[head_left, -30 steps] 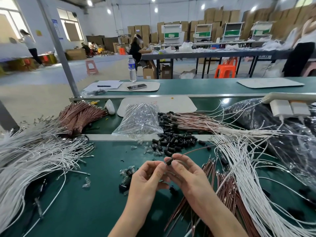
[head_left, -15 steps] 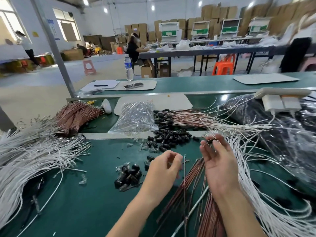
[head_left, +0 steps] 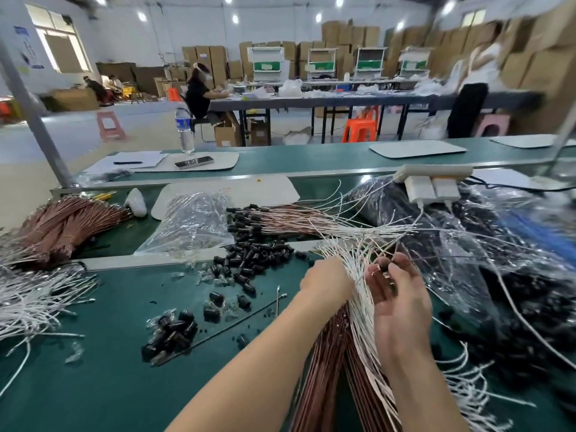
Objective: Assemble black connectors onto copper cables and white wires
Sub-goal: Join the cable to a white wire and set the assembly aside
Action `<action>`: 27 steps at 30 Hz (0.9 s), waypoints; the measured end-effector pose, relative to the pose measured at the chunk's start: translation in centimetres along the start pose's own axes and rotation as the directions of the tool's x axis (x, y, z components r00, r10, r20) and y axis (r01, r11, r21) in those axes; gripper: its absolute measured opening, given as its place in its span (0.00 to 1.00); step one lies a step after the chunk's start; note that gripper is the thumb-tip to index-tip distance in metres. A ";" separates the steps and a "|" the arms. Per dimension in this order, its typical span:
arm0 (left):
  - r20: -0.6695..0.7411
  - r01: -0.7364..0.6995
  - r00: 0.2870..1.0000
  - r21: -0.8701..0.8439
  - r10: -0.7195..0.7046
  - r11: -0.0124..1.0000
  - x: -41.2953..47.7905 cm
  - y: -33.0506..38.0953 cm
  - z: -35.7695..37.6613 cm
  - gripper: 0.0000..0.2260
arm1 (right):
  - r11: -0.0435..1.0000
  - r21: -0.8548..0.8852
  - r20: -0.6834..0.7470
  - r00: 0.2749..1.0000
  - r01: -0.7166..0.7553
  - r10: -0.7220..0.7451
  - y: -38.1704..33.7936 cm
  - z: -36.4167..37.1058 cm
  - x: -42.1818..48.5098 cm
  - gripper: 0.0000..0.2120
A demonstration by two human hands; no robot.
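The right grip (head_left: 399, 313) is turned palm up. A small black connector (head_left: 384, 265) seems to be pinched at its fingertips, likely so that its open end can be met by a wire. The left grip (head_left: 325, 280) is pushed into the fan of white wires (head_left: 358, 310). Its fingers are hidden by them, so it cannot be told if it is wide or narrow. One wire is probably being picked out there.

The copper cables (head_left: 327, 375) are laid under both wrists, toward the front edge of the surface (head_left: 109, 385), where they are easily reached. Loose connectors (head_left: 258, 257) are heaped by the far edge, next to a clear bag (head_left: 196, 222). A dark crinkly bag (head_left: 498, 244) is crowded in at the right edge. The white wires are crossed and tangled, so more than one could be dragged out together.
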State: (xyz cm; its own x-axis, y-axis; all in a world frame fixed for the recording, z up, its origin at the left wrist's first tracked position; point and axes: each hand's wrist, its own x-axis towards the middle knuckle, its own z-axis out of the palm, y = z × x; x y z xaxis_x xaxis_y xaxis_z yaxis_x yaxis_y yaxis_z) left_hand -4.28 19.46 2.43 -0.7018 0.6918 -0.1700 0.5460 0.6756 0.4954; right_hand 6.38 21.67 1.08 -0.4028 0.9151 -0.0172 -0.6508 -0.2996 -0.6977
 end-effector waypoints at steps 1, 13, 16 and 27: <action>-0.004 -0.005 1.000 0.023 0.005 1.000 0.0 0.3 0.2 0.08 | 1.000 0.000 -0.005 1.000 -0.007 0.007 -0.1 -0.1 0.0 0.08; 0.118 0.089 0.992 -0.322 -0.053 0.943 0.1 0.4 -0.6 0.09 | 1.000 0.018 -0.072 0.997 -0.021 0.022 0.0 0.8 0.1 0.07; 0.116 0.108 0.992 -0.502 -0.057 0.858 -0.1 -0.3 -1.6 0.11 | 1.000 0.020 -0.080 0.997 -0.008 0.010 -0.1 0.7 0.0 0.07; -0.135 -0.139 0.987 -0.403 0.092 0.905 -0.6 -2.2 -8.2 0.16 | 0.995 -0.081 -0.134 0.989 0.058 -0.068 0.1 1.5 -0.7 0.07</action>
State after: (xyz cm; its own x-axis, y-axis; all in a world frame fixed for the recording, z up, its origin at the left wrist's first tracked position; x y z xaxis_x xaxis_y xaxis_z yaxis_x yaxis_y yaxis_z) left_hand -8.79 15.51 8.41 -0.7038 0.7104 -0.0074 0.4074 0.4122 0.8149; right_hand 5.63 20.54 2.09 -0.2673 0.9614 -0.0658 -0.6184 -0.2235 -0.7534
